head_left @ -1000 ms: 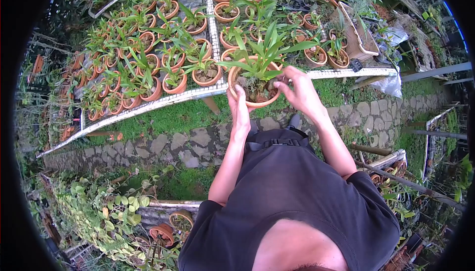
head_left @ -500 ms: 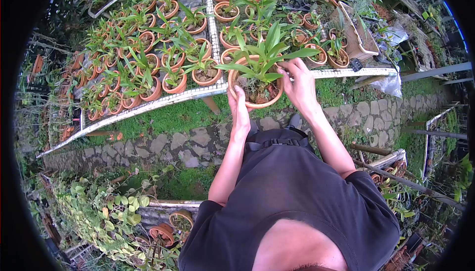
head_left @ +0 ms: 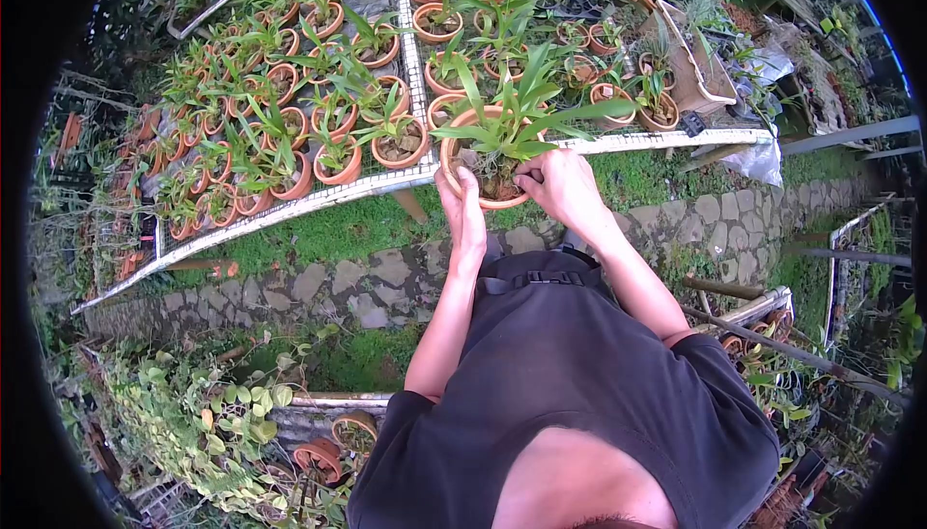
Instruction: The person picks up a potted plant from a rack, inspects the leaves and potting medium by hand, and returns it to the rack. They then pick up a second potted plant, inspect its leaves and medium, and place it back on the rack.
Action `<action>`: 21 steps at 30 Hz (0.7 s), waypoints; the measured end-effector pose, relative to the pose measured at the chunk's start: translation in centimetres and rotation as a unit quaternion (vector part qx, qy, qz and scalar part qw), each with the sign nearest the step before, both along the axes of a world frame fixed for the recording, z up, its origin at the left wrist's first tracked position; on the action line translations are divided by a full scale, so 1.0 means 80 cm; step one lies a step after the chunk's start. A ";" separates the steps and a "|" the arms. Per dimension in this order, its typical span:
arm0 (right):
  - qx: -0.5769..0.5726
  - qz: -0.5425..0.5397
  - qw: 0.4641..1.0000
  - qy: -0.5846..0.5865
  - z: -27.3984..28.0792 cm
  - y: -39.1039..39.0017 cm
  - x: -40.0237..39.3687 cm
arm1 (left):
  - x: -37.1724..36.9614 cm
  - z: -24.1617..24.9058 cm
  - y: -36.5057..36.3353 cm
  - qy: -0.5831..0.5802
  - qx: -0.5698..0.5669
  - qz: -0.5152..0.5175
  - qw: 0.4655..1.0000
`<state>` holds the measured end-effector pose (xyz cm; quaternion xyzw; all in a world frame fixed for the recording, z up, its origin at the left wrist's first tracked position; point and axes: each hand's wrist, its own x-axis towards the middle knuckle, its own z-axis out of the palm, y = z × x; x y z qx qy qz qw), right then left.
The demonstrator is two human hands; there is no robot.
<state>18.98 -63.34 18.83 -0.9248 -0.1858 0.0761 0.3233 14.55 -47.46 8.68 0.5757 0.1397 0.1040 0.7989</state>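
Observation:
A terracotta pot (head_left: 501, 205) is held above the front edge of the bench, tilted a little towards me. In it grows a leafy green plant (head_left: 509, 133) with long strap-like leaves, rooted among brown chunks (head_left: 494, 182). My left hand (head_left: 465, 218) grips the pot's left side, thumb over the rim and fingers around the outside. At the right side of the pot, my right hand (head_left: 566, 188) has its fingertips pinched together just over the chunks near the plant's base. Whatever lies between those fingertips is too small to make out.
Rows of similar potted plants (head_left: 400, 141) cover the bench, whose white mesh strip (head_left: 412, 51) runs between them. A wooden box (head_left: 703, 70) and a small black object (head_left: 692, 125) are at the right. Below runs a stone path (head_left: 370, 308); leafy plants (head_left: 237, 408) grow at lower left.
My right hand has moved from the leaves at the pot's right rim down and left to the chunks inside. The pot has shifted slightly left, still in my left hand.

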 end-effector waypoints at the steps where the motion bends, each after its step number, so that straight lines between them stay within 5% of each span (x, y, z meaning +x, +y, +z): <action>1: 0.013 0.006 1.000 -0.007 -0.003 0.000 0.001 | 0.000 0.000 0.000 0.003 0.003 0.006 1.000; 9: 0.104 0.012 0.994 -0.018 -0.004 -0.007 0.005 | 0.002 0.003 0.003 0.006 -0.019 0.011 1.000; 16: 0.364 -0.043 0.911 0.189 -0.009 -0.037 0.017 | 0.004 0.006 0.000 -0.003 -0.057 0.018 0.998; 21: 0.311 -0.054 0.930 0.188 0.001 -0.054 0.026 | 0.005 -0.004 0.004 0.001 -0.051 0.002 0.999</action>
